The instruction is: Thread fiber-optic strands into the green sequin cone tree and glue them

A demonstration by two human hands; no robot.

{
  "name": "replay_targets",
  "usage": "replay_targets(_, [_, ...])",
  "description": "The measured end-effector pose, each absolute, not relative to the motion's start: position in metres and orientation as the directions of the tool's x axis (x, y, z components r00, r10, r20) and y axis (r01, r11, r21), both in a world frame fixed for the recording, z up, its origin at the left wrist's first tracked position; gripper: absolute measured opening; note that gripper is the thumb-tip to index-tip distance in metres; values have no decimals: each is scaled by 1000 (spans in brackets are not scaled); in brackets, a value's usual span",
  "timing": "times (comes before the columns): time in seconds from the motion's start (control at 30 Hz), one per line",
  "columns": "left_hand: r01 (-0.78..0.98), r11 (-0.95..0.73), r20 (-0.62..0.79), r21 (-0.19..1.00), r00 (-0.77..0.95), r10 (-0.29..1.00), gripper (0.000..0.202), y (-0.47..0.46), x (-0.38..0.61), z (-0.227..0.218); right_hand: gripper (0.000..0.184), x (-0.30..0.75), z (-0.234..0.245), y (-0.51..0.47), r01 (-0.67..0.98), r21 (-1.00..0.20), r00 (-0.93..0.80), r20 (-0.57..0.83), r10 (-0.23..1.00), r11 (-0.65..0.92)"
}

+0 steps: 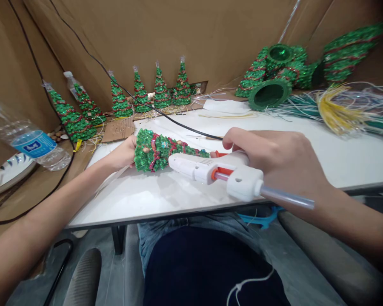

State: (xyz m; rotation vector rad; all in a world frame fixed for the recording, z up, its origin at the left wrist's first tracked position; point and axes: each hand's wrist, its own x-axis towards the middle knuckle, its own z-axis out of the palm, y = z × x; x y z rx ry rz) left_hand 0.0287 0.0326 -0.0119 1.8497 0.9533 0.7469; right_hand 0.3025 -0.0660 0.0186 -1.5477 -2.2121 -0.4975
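Observation:
My left hand (125, 152) is closed at the wide base of a small glittery green Christmas tree (158, 154) with red garland and gold ornaments. The tree lies on its side above the white tabletop, its tip toward the right. In my right hand (268, 153) is a white hot glue gun (193, 166) with orange parts, fingers wrapped round its handle. A clear glue stick (287, 197) sticks out of the gun's rear. The nozzle points left and overlaps the tree in view; whether it touches, I cannot tell.
Several finished-looking trees (161, 91) stand along the cardboard wall. More hollow green trees (270, 94) are piled at the back right beside yellow and white wires (338, 112). A water bottle (38, 146) leans at the left. A black cable (175, 121) crosses the white table (124, 202).

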Motion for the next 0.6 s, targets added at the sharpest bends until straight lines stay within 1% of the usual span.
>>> replay_targets(0.07, [323,-274,70,906,523,849,44,33,28,-12,17,304,18,-66,938,70,-323,530,784,339])
replay_targets(0.2, [321,-268,64,908,526,848,46,33,27,-12,15,304,17,-66,930,66,-335,555,762,361])
replay_targets(0.33, [320,-269,69,908,519,852,47,33,27,-12,14,303,19,-66,935,49,-321,536,781,350])
replay_targets(0.6, [311,-262,67,914,519,852,45,34,29,-12,17,303,19,-67,944,77,-315,500,807,321])
